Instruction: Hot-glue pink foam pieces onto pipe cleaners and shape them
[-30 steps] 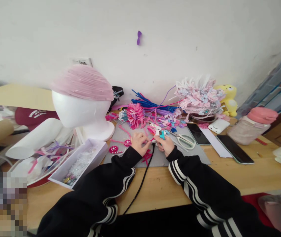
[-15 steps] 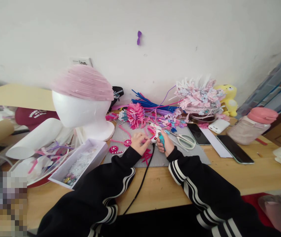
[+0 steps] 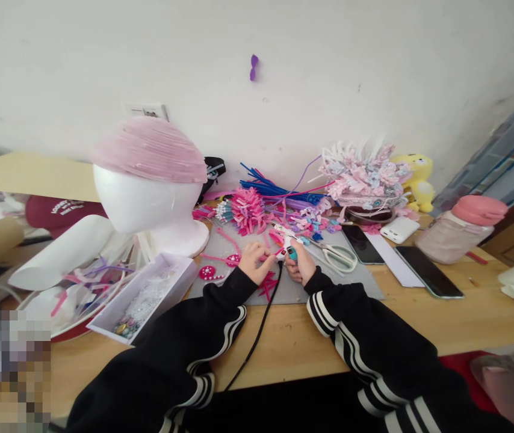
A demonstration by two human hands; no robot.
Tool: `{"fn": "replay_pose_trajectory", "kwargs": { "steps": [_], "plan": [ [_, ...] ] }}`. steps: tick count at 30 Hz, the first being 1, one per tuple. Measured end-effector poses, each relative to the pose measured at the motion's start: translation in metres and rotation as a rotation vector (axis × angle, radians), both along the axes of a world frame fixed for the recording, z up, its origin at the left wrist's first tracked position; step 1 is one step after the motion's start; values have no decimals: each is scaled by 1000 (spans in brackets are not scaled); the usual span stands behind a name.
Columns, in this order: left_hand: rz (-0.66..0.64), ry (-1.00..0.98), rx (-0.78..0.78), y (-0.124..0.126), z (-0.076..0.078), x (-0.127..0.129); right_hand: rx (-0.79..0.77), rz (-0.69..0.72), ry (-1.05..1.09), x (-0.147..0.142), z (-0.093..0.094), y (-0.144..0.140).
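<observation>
My right hand [image 3: 301, 266] grips a small white and teal glue gun [image 3: 289, 251], whose black cord [image 3: 257, 337] runs down across the table towards me. Its tip points left at a small pink craft piece [image 3: 269, 257] pinched in my left hand [image 3: 253, 261]. Both hands hover over a grey work mat [image 3: 356, 282], close together. Pink pipe-cleaner bits [image 3: 266, 285] lie on the mat just under my hands.
A white foam head [image 3: 148, 204] in a pink cap stands at left. Beside it sit a white box of beads [image 3: 148, 297], pink beaded discs [image 3: 207, 273], white scissors [image 3: 338, 255], two phones [image 3: 428, 272], a power bank [image 3: 400, 230], a pink headdress [image 3: 363, 174] and a pile of pipe cleaners [image 3: 261, 204].
My right hand has turned the glue gun and brought it slightly left and down to the pink piece. My left hand has barely moved.
</observation>
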State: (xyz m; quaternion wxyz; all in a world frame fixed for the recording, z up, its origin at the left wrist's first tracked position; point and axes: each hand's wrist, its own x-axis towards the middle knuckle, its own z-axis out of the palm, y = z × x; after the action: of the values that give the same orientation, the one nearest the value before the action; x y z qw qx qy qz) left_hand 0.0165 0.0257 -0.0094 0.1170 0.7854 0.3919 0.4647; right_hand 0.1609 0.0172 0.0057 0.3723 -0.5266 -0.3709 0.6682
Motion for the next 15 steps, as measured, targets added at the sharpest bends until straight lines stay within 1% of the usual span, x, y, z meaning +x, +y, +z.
{"fn": "replay_pose_trajectory", "kwargs": {
  "steps": [9, 15],
  "plan": [
    [1, -8, 10, 0, -1, 1, -23, -17, -44, -5, 8, -2],
    [-1, -15, 18, -1, 0, 1, -40, -19, -51, -5, 7, -2]
  ]
}}
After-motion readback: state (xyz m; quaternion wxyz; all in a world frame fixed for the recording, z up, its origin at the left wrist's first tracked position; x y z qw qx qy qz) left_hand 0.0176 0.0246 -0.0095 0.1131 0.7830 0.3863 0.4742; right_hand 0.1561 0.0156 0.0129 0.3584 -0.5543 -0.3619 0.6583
